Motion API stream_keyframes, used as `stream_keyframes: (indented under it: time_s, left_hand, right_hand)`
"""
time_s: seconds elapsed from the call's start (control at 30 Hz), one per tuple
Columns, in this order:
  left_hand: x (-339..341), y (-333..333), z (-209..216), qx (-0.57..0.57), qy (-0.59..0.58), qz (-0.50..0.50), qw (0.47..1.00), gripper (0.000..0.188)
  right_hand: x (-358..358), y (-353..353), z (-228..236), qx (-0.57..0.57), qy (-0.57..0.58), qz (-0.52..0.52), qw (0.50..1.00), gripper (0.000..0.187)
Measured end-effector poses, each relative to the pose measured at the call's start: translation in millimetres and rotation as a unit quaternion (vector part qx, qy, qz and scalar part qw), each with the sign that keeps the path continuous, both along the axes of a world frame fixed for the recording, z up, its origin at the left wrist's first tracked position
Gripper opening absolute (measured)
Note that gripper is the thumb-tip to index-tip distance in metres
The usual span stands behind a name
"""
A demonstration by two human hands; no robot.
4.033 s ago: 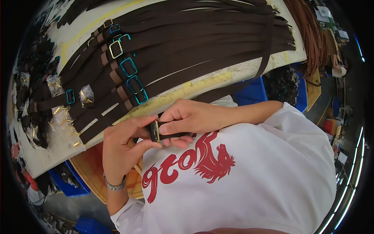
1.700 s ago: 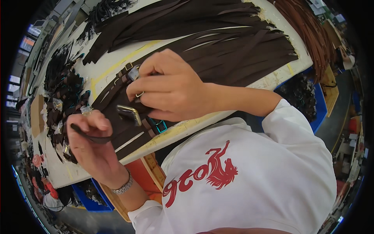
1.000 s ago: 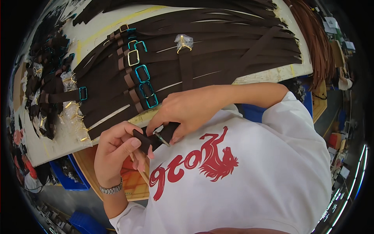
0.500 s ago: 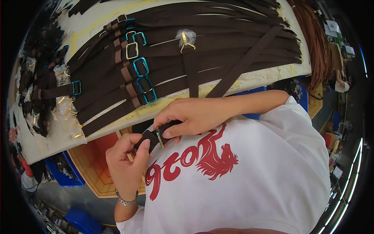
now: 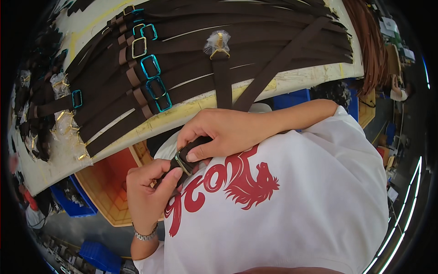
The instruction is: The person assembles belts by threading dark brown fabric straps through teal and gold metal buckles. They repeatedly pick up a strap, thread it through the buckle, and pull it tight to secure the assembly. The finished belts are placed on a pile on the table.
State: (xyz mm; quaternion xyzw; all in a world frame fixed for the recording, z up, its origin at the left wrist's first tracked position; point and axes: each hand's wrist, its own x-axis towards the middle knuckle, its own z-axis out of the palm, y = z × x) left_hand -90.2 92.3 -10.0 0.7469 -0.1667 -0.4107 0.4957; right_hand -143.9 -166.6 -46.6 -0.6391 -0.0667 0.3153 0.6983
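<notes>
left hand, right hand, both pinching

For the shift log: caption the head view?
Both hands, left hand and right hand, fit a buckle onto a brown strap.

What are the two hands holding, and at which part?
Both hold one dark brown strap at its end by the metal buckle: the right hand pinches the strap just above it, the left hand grips below.
</notes>
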Motion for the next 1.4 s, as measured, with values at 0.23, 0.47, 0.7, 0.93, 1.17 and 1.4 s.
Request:
stream_keyframes:
  time_s: [0.23, 0.47, 0.7, 0.93, 1.17, 1.4]
  left_hand:
    - [-3.0, -7.8, -20.6, -0.119, 0.217, 0.198, 0.948, 0.016]
    - [-8.2, -13.2, -4.3, -0.059, 0.147, 0.184, 0.970, 0.017]
    - [1.0, -6.9, -2.9, -0.073, -0.022, -0.008, 0.997, 0.012]
    - [-9.0, -16.1, 1.0, -0.075, 0.173, 0.161, 0.969, 0.006]
    - [-5.5, -14.8, -13.5, -0.143, 0.278, 0.197, 0.929, 0.003]
    - [-6.1, -24.0, -13.6, -0.104, 0.211, 0.179, 0.955, 0.008]
  right_hand:
    - [1.3, -3.1, 10.7, -0.068, -0.145, -0.047, 0.986, 0.040]
    - [0.6, 2.6, -15.5, -0.046, -0.353, -0.099, 0.929, 0.054]
    - [-7.3, -0.5, -22.2, 0.032, -0.343, -0.070, 0.936, 0.057]
    - [-5.5, 3.9, -19.5, -0.009, -0.334, -0.132, 0.933, 0.056]
    - [-5.9, -0.1, -9.5, -0.010, -0.224, -0.114, 0.968, 0.053]
    - [-12.1, 0.0, -18.0, 0.009, -0.226, -0.143, 0.963, 0.055]
